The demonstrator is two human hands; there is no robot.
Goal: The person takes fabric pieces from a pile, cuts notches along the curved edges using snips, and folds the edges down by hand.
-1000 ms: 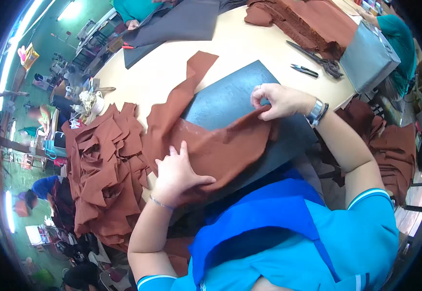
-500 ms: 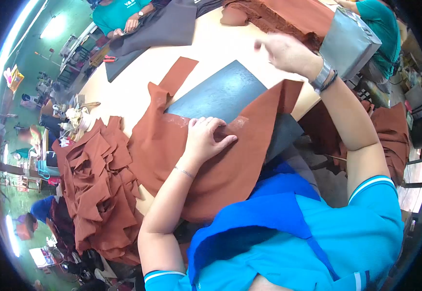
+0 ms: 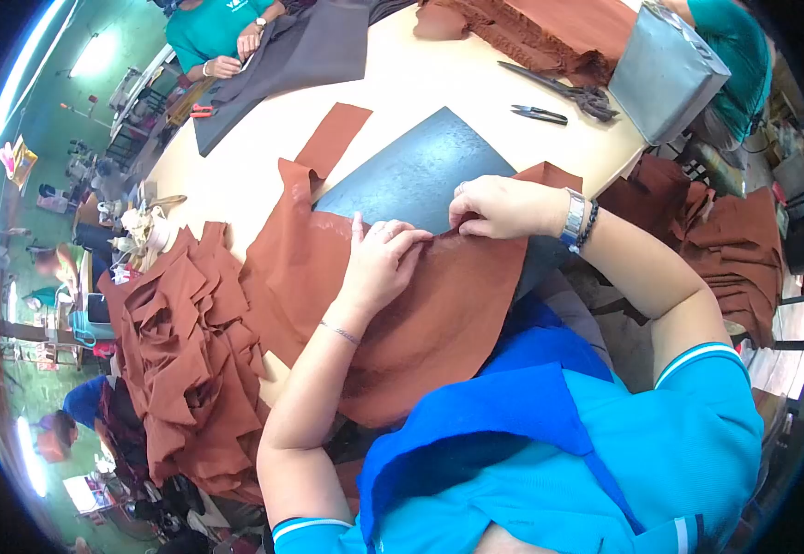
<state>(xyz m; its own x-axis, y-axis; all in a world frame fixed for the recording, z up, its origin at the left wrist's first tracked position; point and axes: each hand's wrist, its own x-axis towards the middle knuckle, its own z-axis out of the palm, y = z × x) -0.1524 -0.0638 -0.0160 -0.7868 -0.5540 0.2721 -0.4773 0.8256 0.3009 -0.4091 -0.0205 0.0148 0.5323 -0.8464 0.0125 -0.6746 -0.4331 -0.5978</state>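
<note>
A reddish-brown fabric piece (image 3: 439, 323) lies over the table edge towards my lap, its upper edge across a dark, shiny flat board (image 3: 411, 166). My left hand (image 3: 384, 263) rests on this fabric, fingers spread and fingertips at the upper edge. Close beside them, my right hand (image 3: 504, 208) is closed in a pinch at the same edge. Its fingertips partly cover what they grip. Whitish marks show along the edge near my hands.
Brown cut pieces (image 3: 180, 360) are heaped at left. Black thread snips (image 3: 539, 114) lie on the pale table (image 3: 439, 74) near a grey metal box (image 3: 665, 74). Across the table, a person in a green shirt (image 3: 208, 37) handles dark cloth (image 3: 319, 51). Red-handled snips (image 3: 201, 111) lie nearby.
My right hand has come down from over the table's far right to the fabric edge. The black snips are now visible. My left fingers have shifted slightly, and the fabric's raised right corner has lowered.
</note>
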